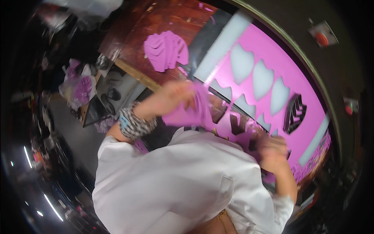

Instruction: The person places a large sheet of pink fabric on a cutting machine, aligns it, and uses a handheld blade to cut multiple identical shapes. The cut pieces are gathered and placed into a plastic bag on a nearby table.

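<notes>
My left hand (171, 99), with a patterned band at its wrist, is blurred but closed on a bunched pink sheet (200, 103). This sheet hangs in front of me, and cut-out gaps show in its strips toward the right. At its right end my right hand (272, 150) appears curled around the pink material; motion smears its fingers. Beyond my hands lies a flat pink sheet (265, 50) with several pointed, leaf-like holes showing a pale surface. A black ridged cutting die (295, 113) rests on it, near my right hand.
Cut pink pieces (165, 50) are heaped on a reddish-brown wooden table (132, 35) at the far left. Plastic bags with pink scraps (80, 85) sit further left, near dark curved tools (109, 99). A metal rail (296, 43) edges the work surface.
</notes>
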A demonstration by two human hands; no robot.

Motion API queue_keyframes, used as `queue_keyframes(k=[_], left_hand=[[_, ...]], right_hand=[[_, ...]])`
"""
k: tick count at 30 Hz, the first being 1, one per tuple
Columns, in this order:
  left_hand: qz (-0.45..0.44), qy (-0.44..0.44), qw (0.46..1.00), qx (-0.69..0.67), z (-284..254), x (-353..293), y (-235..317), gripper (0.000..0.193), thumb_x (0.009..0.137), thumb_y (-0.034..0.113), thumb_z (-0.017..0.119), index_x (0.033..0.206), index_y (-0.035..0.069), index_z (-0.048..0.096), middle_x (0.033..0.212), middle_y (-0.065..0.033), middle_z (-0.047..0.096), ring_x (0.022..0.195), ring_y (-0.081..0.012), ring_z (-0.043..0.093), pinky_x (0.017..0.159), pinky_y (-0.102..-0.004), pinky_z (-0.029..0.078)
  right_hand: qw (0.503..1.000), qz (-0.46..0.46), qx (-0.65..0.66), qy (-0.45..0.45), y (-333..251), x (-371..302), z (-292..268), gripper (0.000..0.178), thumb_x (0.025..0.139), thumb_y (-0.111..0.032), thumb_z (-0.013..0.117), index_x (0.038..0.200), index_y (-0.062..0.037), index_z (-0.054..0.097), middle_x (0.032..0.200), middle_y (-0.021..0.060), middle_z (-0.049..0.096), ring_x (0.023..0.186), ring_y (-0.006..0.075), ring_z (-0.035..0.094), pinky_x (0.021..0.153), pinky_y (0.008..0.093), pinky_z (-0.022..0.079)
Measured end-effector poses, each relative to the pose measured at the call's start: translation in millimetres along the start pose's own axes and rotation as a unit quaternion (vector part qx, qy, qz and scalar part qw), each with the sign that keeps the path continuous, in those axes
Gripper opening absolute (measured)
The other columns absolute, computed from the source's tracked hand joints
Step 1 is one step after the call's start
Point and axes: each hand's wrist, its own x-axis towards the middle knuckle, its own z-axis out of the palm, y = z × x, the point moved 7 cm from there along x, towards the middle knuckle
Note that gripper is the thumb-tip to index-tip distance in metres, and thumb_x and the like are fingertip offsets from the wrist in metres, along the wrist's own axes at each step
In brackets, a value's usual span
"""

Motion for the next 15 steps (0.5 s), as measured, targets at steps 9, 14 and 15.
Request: queue_keyframes(k=[9,14,15], left_hand=[[0.246,0.362,0.87,-0.225,-168.8,7.4,-41.3,0.025,0.099,0.022,0.047,0.104,0.001,0.058,0.091,-0.0107,0.066,0.081,-0.0197,0.063,0.073,-0.0305,0.049],[0.032,0.604,0.755,0.254,-208.9,22.4,-138.1,0.034,0.093,0.016,0.046,0.118,-0.006,0.054,0.119,-0.0277,0.055,0.109,-0.0417,0.053,0.097,-0.0412,0.041],[0.057,0.618,0.76,0.194,-216.1,26.9,-155.0,0.036,0.092,0.015,0.045,0.121,-0.006,0.051,0.121,-0.0265,0.054,0.112,-0.0399,0.052,0.098,-0.0409,0.04]], right_hand=[[0.895,0.426,-0.018,-0.132,48.9,-115.9,2.7,0.023,0.088,-0.015,0.055,0.082,0.0021,0.068,0.065,0.0145,0.061,0.055,0.0341,0.058,0.054,0.0402,0.046],[0.876,0.47,-0.111,-0.007,50.9,-137.0,-9.0,0.019,0.088,-0.012,0.056,0.086,0.0038,0.067,0.081,0.0217,0.064,0.07,0.0378,0.061,0.062,0.0426,0.047],[0.873,0.48,-0.084,0.026,54.9,-138.8,-11.5,0.025,0.085,-0.008,0.062,0.106,0.0052,0.063,0.104,0.025,0.063,0.093,0.0375,0.062,0.078,0.0414,0.048]])
